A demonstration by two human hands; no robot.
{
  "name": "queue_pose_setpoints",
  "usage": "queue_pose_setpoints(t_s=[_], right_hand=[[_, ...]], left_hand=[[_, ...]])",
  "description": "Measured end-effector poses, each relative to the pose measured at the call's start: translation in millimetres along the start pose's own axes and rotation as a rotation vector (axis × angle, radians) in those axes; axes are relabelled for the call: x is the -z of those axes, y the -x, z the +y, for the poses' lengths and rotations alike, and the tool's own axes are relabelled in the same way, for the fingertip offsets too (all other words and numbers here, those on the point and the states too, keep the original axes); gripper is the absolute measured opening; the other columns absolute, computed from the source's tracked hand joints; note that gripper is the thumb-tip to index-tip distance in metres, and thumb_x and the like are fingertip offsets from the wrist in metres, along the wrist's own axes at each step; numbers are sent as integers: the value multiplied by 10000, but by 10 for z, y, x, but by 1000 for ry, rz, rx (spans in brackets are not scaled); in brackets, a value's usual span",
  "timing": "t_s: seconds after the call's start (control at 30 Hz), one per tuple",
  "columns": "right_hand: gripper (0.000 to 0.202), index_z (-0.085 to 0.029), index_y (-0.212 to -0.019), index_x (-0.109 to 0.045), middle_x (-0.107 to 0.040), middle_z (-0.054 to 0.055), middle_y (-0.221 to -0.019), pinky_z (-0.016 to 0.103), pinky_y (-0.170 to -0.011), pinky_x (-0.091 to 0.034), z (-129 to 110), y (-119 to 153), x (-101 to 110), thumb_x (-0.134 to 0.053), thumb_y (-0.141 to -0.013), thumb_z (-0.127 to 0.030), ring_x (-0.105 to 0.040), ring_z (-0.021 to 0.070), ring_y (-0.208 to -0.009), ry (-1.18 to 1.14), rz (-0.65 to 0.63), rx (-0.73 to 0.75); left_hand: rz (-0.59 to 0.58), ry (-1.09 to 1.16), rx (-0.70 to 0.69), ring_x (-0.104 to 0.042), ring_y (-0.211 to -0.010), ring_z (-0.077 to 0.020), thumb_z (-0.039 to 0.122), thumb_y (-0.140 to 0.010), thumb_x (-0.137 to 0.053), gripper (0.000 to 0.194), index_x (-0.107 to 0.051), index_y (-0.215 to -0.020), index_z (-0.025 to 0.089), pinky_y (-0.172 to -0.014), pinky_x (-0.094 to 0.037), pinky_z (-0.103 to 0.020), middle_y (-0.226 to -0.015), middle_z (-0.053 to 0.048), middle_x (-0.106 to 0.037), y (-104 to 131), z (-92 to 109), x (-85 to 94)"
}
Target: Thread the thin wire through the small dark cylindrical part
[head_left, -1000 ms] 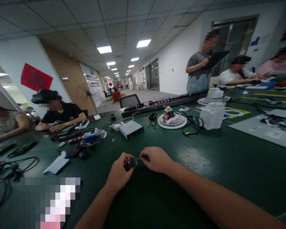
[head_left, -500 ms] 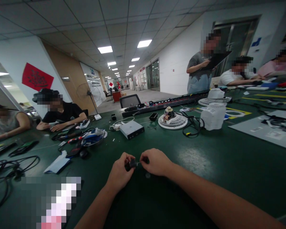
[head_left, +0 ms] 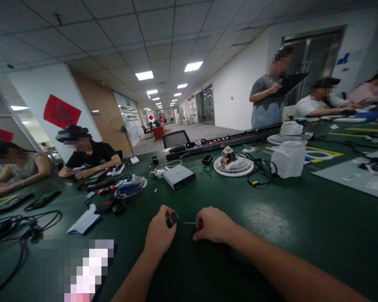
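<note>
over a green table [head_left: 302, 226], the left hand [head_left: 160, 235] pinches a small black part [head_left: 171, 218] while the right hand [head_left: 212, 224] is closed on a thin pin [head_left: 189, 222] between them, which may bend or slip if the pull goes off-line.

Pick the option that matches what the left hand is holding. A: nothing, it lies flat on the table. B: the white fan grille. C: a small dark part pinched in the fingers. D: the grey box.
C: the left hand pinches a small dark part just above the green table, facing the right hand.
</note>
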State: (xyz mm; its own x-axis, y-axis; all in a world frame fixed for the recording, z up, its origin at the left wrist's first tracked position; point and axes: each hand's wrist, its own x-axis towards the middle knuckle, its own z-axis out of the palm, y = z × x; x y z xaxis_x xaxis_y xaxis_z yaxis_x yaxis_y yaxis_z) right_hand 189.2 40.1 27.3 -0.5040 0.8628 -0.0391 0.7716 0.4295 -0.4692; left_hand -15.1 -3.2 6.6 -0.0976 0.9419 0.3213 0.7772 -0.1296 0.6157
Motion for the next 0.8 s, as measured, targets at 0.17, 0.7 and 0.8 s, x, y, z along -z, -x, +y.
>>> queue_pose_setpoints(t_s=[0.17,0.7,0.8], right_hand=[[279,-246,-691,-726,-704,32,-719,269,-509,-419,23,34,106,-845,-521,-433,-644,206,-647,-26,-53,15],[261,-134,-845,-665,-716,29,-811,281,-729,-542,63,-215,-168,-756,-604,-87,-682,165,-771,-912,121,95],[237,-137,-851,-664,-721,30,-813,292,-733,-541,53,-216,-214,-754,-632,-122,-683,169,-773,-925,160,134]], left_hand=[[-21,29,-5,-693,-844,-206,166,-759,-603,167,-489,-859,236,-713,-503,-309,-980,-35,-707,-1,-18,-22],[-192,204,-118,-659,-821,-175,133,-739,-629,202,-539,-897,221,-737,-502,-299,-941,-23,-700,80,160,-33],[-176,205,-123,-638,-785,-165,137,-729,-645,216,-555,-909,214,-711,-483,-287,-900,-14,-689,90,192,-33]])
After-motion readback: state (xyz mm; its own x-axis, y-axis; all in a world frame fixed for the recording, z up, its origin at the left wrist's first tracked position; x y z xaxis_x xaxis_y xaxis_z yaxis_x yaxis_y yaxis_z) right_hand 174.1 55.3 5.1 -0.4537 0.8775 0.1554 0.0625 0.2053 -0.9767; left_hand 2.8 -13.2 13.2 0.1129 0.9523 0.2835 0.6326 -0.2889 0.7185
